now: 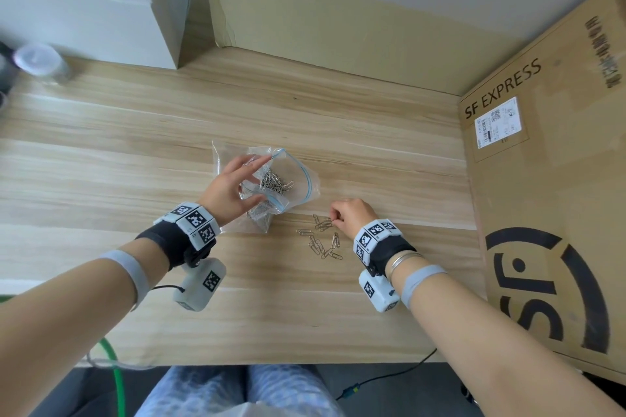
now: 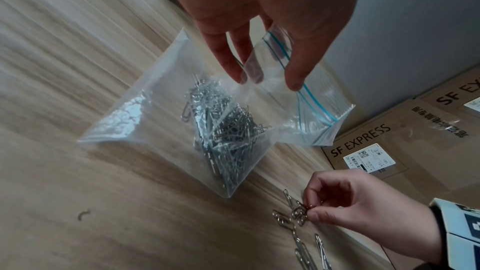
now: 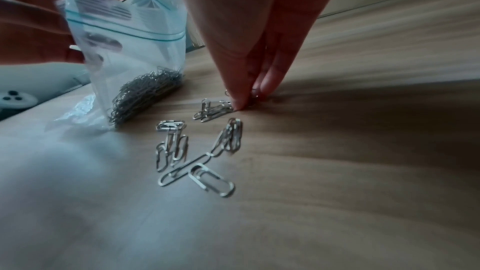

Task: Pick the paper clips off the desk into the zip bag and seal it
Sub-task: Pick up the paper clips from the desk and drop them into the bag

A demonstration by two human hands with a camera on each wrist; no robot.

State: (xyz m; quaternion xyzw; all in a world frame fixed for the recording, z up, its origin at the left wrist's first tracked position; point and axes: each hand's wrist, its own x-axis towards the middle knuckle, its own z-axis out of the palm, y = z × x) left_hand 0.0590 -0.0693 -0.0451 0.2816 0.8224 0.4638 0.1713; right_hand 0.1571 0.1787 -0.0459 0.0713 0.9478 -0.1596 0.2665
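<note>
Now we see the zip bag [image 1: 271, 179] standing on the tabletop [image 1: 135, 152], mouth gaping up and toward the right, left hand [image 1: 227, 189] pinching its near lip. Inside, a tangled heap we can't count. Right hand [image 1: 352, 213] fingers [image 3: 239, 98] pinch together on a paper clip [image 3: 215, 110] at the far end of the loose paper clips [image 1: 320, 242], just right of the bag.
</note>
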